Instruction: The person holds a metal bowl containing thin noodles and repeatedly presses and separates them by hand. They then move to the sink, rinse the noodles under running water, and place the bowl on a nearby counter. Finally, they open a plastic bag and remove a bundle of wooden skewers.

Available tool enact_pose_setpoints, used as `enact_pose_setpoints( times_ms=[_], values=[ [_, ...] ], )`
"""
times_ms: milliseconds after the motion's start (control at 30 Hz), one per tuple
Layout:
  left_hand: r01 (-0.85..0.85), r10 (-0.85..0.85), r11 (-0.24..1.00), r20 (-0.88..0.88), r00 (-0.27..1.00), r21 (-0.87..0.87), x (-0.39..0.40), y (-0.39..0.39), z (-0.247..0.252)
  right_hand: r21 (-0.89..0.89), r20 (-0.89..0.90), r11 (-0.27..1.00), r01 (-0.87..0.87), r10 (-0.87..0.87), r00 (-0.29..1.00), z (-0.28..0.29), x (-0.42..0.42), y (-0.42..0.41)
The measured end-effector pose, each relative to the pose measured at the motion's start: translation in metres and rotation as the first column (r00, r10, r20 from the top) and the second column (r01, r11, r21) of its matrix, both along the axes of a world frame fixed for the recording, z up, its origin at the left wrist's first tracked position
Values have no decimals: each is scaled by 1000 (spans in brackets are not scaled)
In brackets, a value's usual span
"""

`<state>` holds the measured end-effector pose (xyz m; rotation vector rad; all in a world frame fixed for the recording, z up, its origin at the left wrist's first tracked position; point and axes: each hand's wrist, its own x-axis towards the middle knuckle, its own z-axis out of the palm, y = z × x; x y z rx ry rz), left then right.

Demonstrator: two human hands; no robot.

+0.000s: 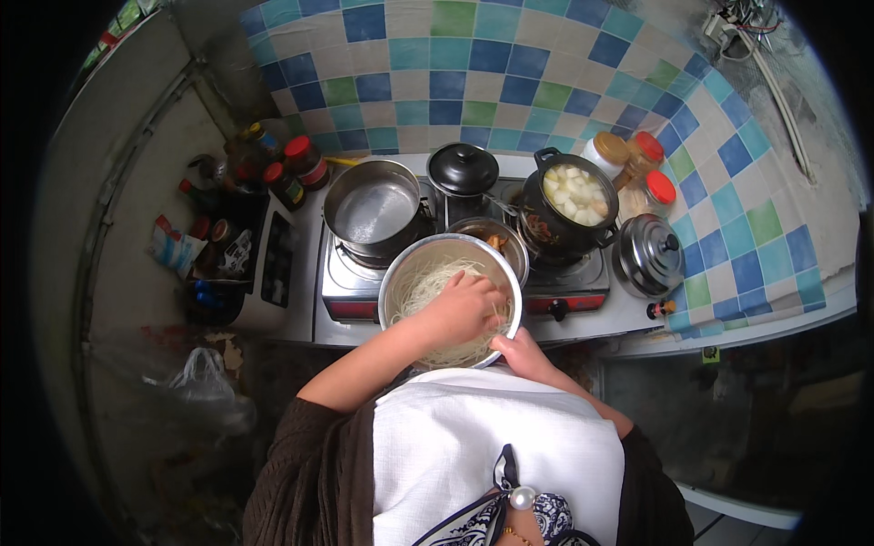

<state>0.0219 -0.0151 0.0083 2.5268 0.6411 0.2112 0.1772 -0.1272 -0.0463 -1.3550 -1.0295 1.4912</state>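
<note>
A stainless steel bowl of thin pale noodles is close in front of my body, overlapping the front of the stove. My left hand reaches into the bowl, its curled fingers among the strands at the right side. The fingertips are partly hidden, so a grip on the strands is not clear. On the bowl's lower right rim, my right hand holds the edge with the thumb on top. Just behind the bowl is a smaller metal bowl with brownish pieces of food, partly covered.
A metal pot with clear liquid stands on the left burner. A black pot full of white chunks occupies the right burner. Between them lies a black lid. Lidded jars and a metal lid are at right, sauce bottles at left.
</note>
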Motion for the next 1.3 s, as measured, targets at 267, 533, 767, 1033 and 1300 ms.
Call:
enact_pose_setpoints(
  times_ms=[267,533,767,1033,1300],
  values=[
    [135,-130,987,-60,990,87,-37,-21,-3,-35,-121,998,57,-61,991,6,-4,-3],
    [-232,243,959,-53,969,165,-75,-12,24,-80,-152,994,72,-83,985,14,-6,0],
    [-204,224,974,-311,924,95,-89,-33,34,-97,-164,993,62,-77,983,7,-6,0],
    [-77,59,975,-91,994,-210,-67,-30,24,-93,-136,994,57,-69,988,15,-9,0],
    [-110,117,988,68,991,-105,-26,7,-8,-77,-127,996,47,-57,990,6,-7,-1]
  ],
)
